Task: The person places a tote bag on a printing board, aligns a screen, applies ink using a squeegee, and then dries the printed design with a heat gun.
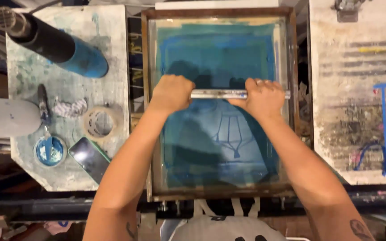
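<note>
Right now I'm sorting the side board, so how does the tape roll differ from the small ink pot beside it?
The tape roll is a pale, hollow ring showing the board through its middle; the ink pot is full of blue ink. The tape roll sits bare, while the ink pot has a tool resting in it. Both are round and lie on the stained board, left of the screen frame, away from both hands.

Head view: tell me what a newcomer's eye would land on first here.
First, the wood-framed printing screen at centre, flooded with blue ink, where the left hand and right hand both press a metal-handled squeegee across its middle. Next, on the paint-stained side table to the left, a big black and blue heat gun lies diagonally, with a tape roll, an open blue ink pot and a phone below it.
</note>
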